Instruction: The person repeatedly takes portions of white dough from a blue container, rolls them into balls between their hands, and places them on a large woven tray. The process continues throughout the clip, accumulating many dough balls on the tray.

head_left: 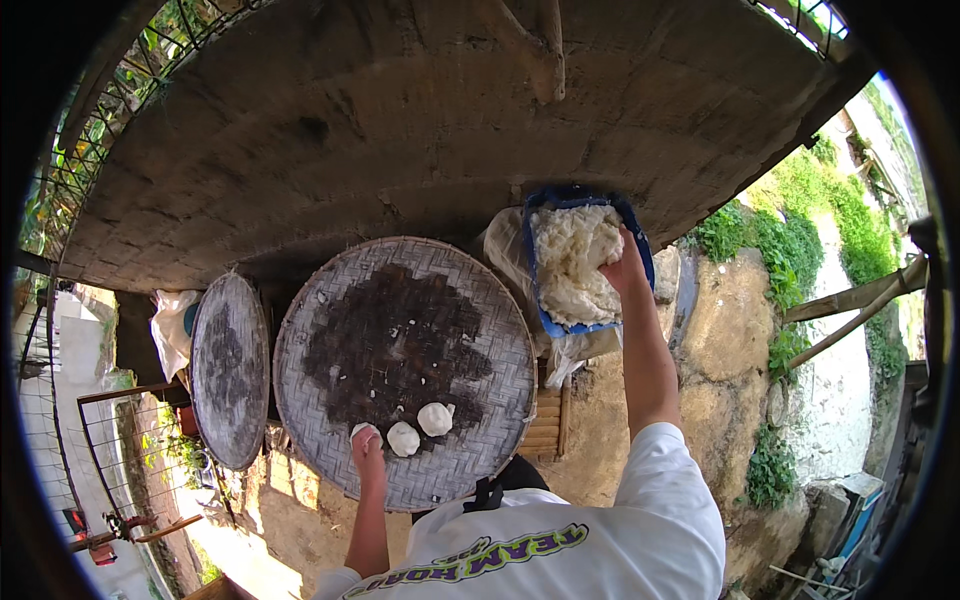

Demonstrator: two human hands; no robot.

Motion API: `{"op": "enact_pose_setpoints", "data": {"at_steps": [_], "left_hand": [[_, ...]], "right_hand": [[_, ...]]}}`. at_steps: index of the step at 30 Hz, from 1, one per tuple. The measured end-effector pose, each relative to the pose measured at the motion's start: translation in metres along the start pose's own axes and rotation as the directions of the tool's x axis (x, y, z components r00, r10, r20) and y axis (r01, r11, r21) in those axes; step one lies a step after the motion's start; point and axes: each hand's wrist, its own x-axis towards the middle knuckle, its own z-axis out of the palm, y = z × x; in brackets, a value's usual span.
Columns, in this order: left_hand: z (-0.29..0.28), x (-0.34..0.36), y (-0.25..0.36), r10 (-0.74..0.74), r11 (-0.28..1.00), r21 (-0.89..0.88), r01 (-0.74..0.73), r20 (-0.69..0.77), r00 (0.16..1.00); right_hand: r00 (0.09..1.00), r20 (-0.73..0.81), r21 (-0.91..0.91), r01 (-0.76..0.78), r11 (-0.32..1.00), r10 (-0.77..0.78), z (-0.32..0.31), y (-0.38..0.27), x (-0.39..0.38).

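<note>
A large round woven bamboo tray (510, 340) with a dark, wet-looking middle lies in front of me. Near its close edge my left hand (368, 455) is closed around a white lump of dough (364, 430), partly covered by the fingers. Just right of it sit two more rounded dough lumps, a smaller one (403, 439) and a larger one (435, 419). Farther off at the right, my right hand (626, 268) reaches into a blue basin (648, 218) and grips the edge of a big soft white dough mass (575, 260). Its fingertips are partly hidden in the dough.
Left of the large tray leans a second, smaller round woven tray (230, 370). Pale plastic sheeting (510, 245) is bunched beside and under the basin. A brown wall (400, 150) rises along the far side. Wooden poles (850, 305) and plants stand at the right.
</note>
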Motion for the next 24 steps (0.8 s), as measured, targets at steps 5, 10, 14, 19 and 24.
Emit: {"op": "enact_pose_setpoints", "data": {"at_steps": [5, 10, 14, 19, 24], "left_hand": [[0.177, -0.009, 0.13, 0.03, 0.888, -0.416, 0.196, 0.478, 0.878], [0.273, -0.05, 0.203, 0.045, 0.4, -0.575, 0.714, 0.79, 0.612], [0.241, -0.069, 0.217, 0.178, 0.193, -0.543, 0.817, 0.838, 0.515], [0.149, -0.08, 0.193, 0.403, 0.122, -0.594, 0.795, 0.762, 0.507], [0.088, -0.067, 0.162, 0.492, 0.069, -0.645, 0.761, 0.686, 0.536]], "right_hand": [[0.984, -0.098, 0.25, 0.168, 0.954, -0.148, 0.033, 0.029, -0.054], [0.989, 0.067, 0.395, 0.096, 0.913, -0.133, 0.094, 0.098, -0.17], [0.986, 0.13, 0.247, 0.075, 0.966, -0.109, 0.124, 0.165, -0.261], [0.731, 0.565, -0.451, 0.662, 0.598, -0.383, 0.142, 0.227, -0.324], [0.544, 0.743, -0.523, 0.836, 0.169, -0.391, 0.174, 0.26, -0.361]]}}
